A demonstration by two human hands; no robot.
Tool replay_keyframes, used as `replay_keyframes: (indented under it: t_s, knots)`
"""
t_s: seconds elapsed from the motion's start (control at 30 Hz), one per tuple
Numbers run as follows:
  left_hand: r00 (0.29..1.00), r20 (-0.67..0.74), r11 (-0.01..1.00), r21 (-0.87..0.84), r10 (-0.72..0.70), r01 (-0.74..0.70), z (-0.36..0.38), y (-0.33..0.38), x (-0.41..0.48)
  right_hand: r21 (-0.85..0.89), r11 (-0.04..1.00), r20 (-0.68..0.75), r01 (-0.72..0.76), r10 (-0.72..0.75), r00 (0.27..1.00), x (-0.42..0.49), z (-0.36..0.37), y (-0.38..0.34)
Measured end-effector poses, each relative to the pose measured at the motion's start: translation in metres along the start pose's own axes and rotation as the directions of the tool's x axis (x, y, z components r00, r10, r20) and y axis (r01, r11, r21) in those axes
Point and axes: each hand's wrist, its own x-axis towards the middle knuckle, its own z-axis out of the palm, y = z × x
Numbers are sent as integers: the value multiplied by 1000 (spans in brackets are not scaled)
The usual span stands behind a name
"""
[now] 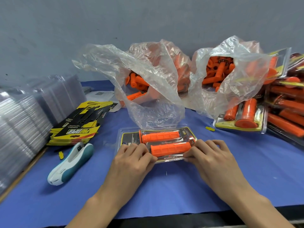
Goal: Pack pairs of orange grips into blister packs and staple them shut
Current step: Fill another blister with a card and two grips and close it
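View from above a table covered in blue cloth [181,186], looking down at a person's two bare hands. Near the middle of the table, close to its near edge, lies a clear blister pack [126,137] with a printed card inside and two orange handlebar grips [170,148] seated side by side in its moulded wells. The left hand [133,160] has curled fingers on the pack's left end, its grip pinching the near edge. The right hand [209,155] does the same at the right end, thumb and fingers pressed together on the near rim. This pack looks filled and is being pressed closed. No staples can be made out, so stapling probably remains to be done. A white and teal stapler [70,163] lies untouched just left of the pack. Along the right edge of the table a pile of finished packs [283,112] shows earlier work done. Much seems left: at the far side a clear plastic bag [148,76] and a second bag [230,71] hold many loose orange grips, a stack of yellow and black printed cards [79,124] sits at the left, and stacks of empty blister shells [24,116] fill the left edge
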Motion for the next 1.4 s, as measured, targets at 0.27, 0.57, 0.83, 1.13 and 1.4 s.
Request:
replay_keyframes:
  t_s: [0.27,0.57,0.83,1.13,1.4]
  knots:
    - [997,37,997,-42,-64,66,-3,-27,-13,-4,1000,-7,-26,26,1000,-2,2,3]
    - [987,148,996,-60,-55,64,-1,0,-5,-10,1000,3,-7,7,1000,-2,3,-12]
    - [989,140,995,-82,-43,55,14,46,27,1,1000,34,9,-9,999,-3,1,-19]
    - [979,194,992,-98,-61,81,4,3,0,-34,993,81,-109,112,990,-15,-12,33]
    - [994,91,996,-74,55,-49,-10,-1,1,-49,979,124,-200,204,971,-13,-18,35]
